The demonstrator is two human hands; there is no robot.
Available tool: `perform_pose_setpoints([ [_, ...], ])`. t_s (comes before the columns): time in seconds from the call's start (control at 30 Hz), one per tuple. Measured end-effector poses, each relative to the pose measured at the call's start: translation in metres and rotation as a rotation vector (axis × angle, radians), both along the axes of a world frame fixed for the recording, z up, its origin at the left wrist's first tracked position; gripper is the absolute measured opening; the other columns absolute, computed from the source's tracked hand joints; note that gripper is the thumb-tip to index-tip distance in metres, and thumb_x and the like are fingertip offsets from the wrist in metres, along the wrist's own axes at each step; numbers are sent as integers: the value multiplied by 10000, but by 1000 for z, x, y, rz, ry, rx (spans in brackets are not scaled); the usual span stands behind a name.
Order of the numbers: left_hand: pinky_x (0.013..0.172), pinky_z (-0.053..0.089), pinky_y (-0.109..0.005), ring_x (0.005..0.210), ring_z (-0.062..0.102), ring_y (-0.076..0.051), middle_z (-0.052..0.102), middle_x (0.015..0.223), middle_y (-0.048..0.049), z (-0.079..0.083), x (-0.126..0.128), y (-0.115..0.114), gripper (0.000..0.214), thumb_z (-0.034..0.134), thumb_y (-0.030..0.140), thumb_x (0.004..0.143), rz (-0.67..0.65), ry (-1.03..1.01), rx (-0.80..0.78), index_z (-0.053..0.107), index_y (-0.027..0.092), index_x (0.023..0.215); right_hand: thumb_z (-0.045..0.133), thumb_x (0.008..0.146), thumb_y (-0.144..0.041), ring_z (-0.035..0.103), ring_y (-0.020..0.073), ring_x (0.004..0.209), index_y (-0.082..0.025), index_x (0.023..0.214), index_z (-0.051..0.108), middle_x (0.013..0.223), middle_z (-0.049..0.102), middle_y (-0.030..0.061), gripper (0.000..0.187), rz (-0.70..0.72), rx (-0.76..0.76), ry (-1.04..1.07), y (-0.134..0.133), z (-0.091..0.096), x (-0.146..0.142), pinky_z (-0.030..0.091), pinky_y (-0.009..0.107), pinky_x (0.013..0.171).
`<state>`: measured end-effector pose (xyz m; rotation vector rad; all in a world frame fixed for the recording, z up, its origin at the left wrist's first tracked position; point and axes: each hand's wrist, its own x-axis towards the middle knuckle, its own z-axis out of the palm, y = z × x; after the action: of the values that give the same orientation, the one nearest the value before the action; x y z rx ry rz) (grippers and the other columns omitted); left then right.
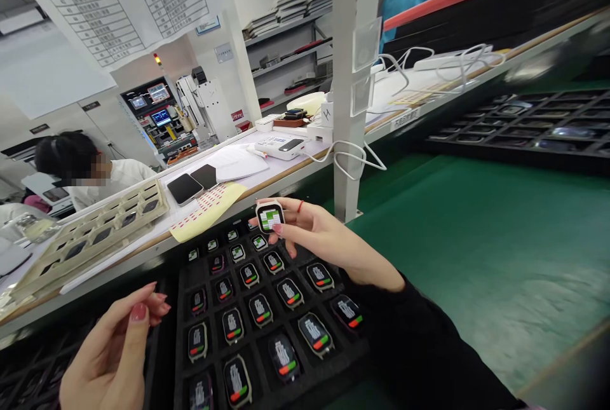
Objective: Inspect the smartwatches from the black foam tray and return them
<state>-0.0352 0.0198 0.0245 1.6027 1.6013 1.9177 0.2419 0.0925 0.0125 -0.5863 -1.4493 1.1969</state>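
My right hand point(328, 241) pinches a small smartwatch body point(269, 217) with a lit green-and-white screen, holding it just above the far end of a black compartment tray point(183, 283). Several more watch bodies point(261, 309) with lit screens lie in the tray's cells, one per cell. My left hand point(112, 353) hovers at the tray's near left corner, fingers loosely curled together, holding nothing and touching nothing.
A raised white shelf carries a beige tray point(90, 232), two phones point(193, 184), a yellow sticker sheet point(207, 210) and a white device with cables point(281, 146). A white post point(347, 111) stands right of my hand. Green conveyor point(476, 257) lies to the right, with another black tray point(519, 124). Two co-workers are seated beyond.
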Motion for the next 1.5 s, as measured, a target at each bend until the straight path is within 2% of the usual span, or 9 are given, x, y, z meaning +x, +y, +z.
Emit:
perform_pose_setpoints([
  [0.17, 734, 552, -171, 755, 687, -109, 755, 857, 22, 1, 0, -2, 277, 750, 422, 837, 14, 42, -52, 760, 222, 1029, 607, 974, -313, 626, 171, 780, -141, 1331, 582, 1115, 669, 112, 397, -3, -33, 8, -1, 0, 0, 520, 192, 497],
  [0.37, 718, 563, -156, 729, 678, -112, 747, 822, 10, 4, -2, -4, 328, 719, 524, 824, -25, 71, -109, 762, 236, 974, 723, 882, -265, 624, 182, 829, -150, 1308, 575, 1091, 636, 93, 465, 29, -26, 31, 2, -8, -3, 538, 164, 476],
  [0.57, 752, 579, -218, 769, 689, -153, 754, 870, -34, 6, -16, 9, 381, 688, 551, 827, -143, 149, -257, 758, 228, 1017, 792, 819, -335, 627, 222, 912, -175, 1457, 355, 1147, 578, 100, 790, 69, -120, -43, 6, -21, 17, 651, 283, 606],
  [0.67, 766, 579, -270, 772, 680, -171, 745, 900, -52, 12, -22, 24, 438, 644, 581, 840, -241, 212, -362, 743, 215, 1060, 731, 824, -384, 646, 238, 882, -134, 1427, 399, 1055, 617, 91, 732, 21, -142, -342, 18, -36, 35, 640, 302, 614],
  [0.8, 783, 565, -323, 817, 676, -196, 735, 970, -74, 12, -17, 58, 482, 569, 571, 880, -399, 327, -520, 702, 193, 1149, 714, 817, -290, 625, 211, 604, -90, 1364, 562, 742, 633, 13, 602, -64, -126, -902, 37, -63, 45, 525, 265, 524],
  [0.97, 774, 564, -332, 809, 690, -190, 743, 990, -73, -19, 1, 113, 361, 506, 401, 942, -540, 503, -680, 686, 175, 1158, 729, 815, -173, 667, 282, 749, -118, 1254, 672, 862, 701, 70, 446, -127, -65, -1101, 51, -88, 40, 528, 302, 688],
  [1.13, 855, 562, -398, 907, 667, -184, 696, 1027, -66, -63, 12, 155, 225, 609, 351, 949, -479, 678, -736, 670, 153, 1036, 646, 975, -135, 651, 275, 994, -125, 1132, 696, 1155, 663, 121, 165, -189, 12, -1203, 80, -81, 52, 513, 357, 922],
  [1.3, 907, 553, -449, 1053, 637, -227, 633, 1215, -99, -91, 21, 176, 308, 605, 363, 953, -373, 829, -707, 617, 166, 1189, 631, 1068, -270, 620, 252, 1058, -146, 1124, 666, 1172, 626, 83, 141, -257, 31, -1292, 121, -72, 54, 526, 440, 961],
  [1.5, 934, 541, -473, 1098, 622, -244, 611, 1263, -107, -104, 24, 186, 336, 612, 360, 947, -325, 887, -658, 603, 169, 1224, 675, 1044, -304, 614, 270, 1050, -120, 1221, 621, 1223, 581, 120, 260, -198, 37, -1374, 144, -91, 17, 556, 435, 909],
])
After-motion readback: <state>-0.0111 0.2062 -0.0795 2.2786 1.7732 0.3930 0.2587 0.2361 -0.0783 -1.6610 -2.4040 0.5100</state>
